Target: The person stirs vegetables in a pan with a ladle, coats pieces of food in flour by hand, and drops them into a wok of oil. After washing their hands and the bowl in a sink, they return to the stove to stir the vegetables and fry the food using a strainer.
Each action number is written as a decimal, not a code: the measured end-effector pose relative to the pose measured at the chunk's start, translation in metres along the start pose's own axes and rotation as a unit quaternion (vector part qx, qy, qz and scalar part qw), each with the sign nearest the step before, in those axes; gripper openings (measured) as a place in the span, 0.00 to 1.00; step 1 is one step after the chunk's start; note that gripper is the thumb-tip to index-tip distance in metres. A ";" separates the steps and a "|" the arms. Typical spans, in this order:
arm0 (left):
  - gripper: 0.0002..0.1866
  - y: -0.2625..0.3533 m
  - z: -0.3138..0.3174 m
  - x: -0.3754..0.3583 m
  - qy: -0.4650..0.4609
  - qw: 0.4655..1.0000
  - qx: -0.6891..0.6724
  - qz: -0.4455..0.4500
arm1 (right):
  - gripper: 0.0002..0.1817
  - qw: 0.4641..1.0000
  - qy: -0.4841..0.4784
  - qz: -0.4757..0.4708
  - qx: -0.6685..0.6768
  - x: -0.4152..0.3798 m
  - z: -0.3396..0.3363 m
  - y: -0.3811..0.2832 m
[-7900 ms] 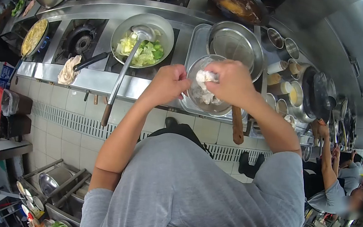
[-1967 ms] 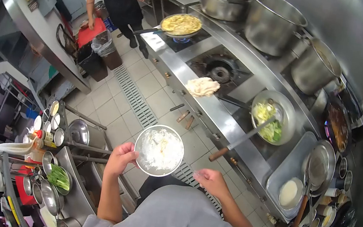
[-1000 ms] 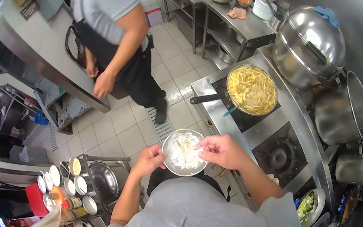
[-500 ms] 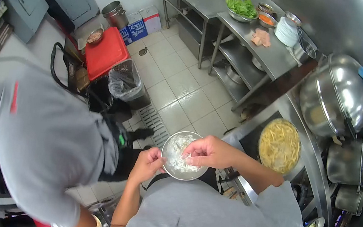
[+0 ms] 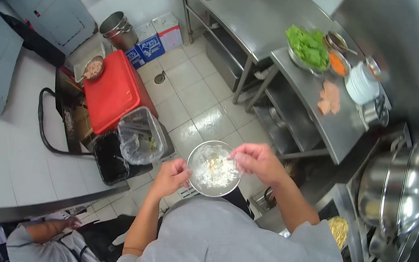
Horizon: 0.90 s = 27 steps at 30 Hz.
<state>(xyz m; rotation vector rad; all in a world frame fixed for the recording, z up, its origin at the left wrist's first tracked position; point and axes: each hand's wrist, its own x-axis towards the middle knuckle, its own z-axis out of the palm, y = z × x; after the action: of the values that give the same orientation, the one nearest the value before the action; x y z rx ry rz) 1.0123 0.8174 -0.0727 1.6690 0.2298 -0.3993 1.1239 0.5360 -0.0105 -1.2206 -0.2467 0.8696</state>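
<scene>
A round metal bowl (image 5: 193, 174) is held in front of my body, with white powder like flour (image 5: 217, 174) and a small yellowish patch inside. My left hand (image 5: 171, 176) grips the left rim between thumb and fingers. Over the right rim, my right hand (image 5: 258, 162) has its fingertips pinched together just inside the bowl. Whether they hold some powder or the rim itself, I cannot make out.
Lettuce in a bowl (image 5: 308, 48), pale meat slices (image 5: 329, 98) and stacked white plates (image 5: 361, 85) stand on the steel table. Red lid (image 5: 113, 90) and lined bin (image 5: 139, 137) are left. Right are the stove with yellow strips (image 5: 337, 230) and a large pot (image 5: 399, 187). A co-worker (image 5: 57, 243) is lower left.
My right hand has moved from inside the bowl to its right rim. A yellowish patch now shows in the powder. The co-worker has moved down and away; the view has turned.
</scene>
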 end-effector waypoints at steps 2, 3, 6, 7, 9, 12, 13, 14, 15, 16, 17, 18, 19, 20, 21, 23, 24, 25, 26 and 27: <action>0.10 0.026 -0.032 0.056 0.015 1.000 0.014 -0.014 | 0.14 0.999 0.018 -0.027 0.004 0.078 -0.028 -0.038; 0.10 0.034 -0.048 0.079 0.017 1.000 0.000 -0.007 | 0.15 0.999 0.026 -0.038 0.000 0.111 -0.037 -0.050; 0.11 0.065 -0.093 0.141 0.038 0.998 -0.040 0.005 | 0.19 0.998 0.046 -0.038 0.037 0.208 -0.070 -0.091; 0.11 0.071 -0.112 0.162 0.049 0.998 -0.042 0.001 | 0.20 0.997 0.048 -0.038 0.053 0.243 -0.081 -0.100; 0.10 0.081 -0.149 0.207 0.065 0.996 -0.067 0.006 | 0.23 0.995 0.069 -0.036 0.065 0.311 -0.106 -0.118; 0.10 0.097 -0.205 0.280 0.089 0.990 -0.109 -0.007 | 0.24 0.987 0.136 -0.029 0.085 0.400 -0.143 -0.138; 0.10 0.100 -0.224 0.308 0.094 0.990 -0.109 0.004 | 0.24 0.984 0.156 -0.024 0.086 0.428 -0.156 -0.143; 0.10 0.105 -0.247 0.336 0.098 0.989 -0.106 0.017 | 0.23 0.982 0.174 -0.026 0.073 0.457 -0.170 -0.149; 0.10 0.115 -0.270 0.368 0.097 0.991 -0.088 0.019 | 0.23 0.979 0.193 -0.027 0.058 0.486 -0.187 -0.156; 0.10 0.123 -0.288 0.394 0.096 0.992 -0.075 0.012 | 0.23 0.976 0.212 -0.018 0.044 0.506 -0.201 -0.161; 0.09 0.127 -0.307 0.423 0.092 0.992 -0.080 0.027 | 0.22 0.972 0.230 -0.015 0.054 0.528 -0.213 -0.170; 0.09 0.143 -0.326 0.454 0.084 0.993 -0.074 0.040 | 0.22 0.968 0.246 -0.019 0.039 0.552 -0.231 -0.181; 0.09 0.161 -0.341 0.483 0.075 0.994 -0.068 0.050 | 0.22 0.964 0.265 -0.020 0.026 0.573 -0.249 -0.191; 0.09 0.175 -0.355 0.510 0.065 0.994 -0.062 0.054 | 0.22 0.959 0.283 -0.016 0.016 0.590 -0.266 -0.199; 0.08 0.188 -0.371 0.544 0.050 0.995 -0.060 0.056 | 0.23 0.954 0.300 -0.017 0.015 0.609 -0.284 -0.212; 0.09 0.215 -0.393 0.612 0.031 0.996 -0.056 0.054 | 0.22 0.940 0.339 -0.024 0.024 0.646 -0.333 -0.229; 0.09 0.227 -0.400 0.646 0.029 0.997 -0.051 0.053 | 0.21 0.934 0.355 -0.028 0.027 0.668 -0.364 -0.237; 0.10 0.238 -0.407 0.680 0.032 0.997 -0.029 0.056 | 0.21 0.926 0.374 -0.032 0.029 0.692 -0.398 -0.243; 0.10 0.249 -0.411 0.715 0.037 0.997 -0.008 0.060 | 0.21 0.919 0.392 -0.035 0.029 0.718 -0.438 -0.250; 0.11 0.257 -0.416 0.749 0.033 0.998 0.016 0.052 | 0.21 0.912 0.408 -0.033 0.027 0.743 -0.473 -0.254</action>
<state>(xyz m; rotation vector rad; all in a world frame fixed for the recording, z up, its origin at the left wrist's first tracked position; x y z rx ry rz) 1.8491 1.1328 -0.0880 1.7190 0.1849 -0.2714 2.0141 0.6948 -0.1592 -1.4104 0.4097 0.2492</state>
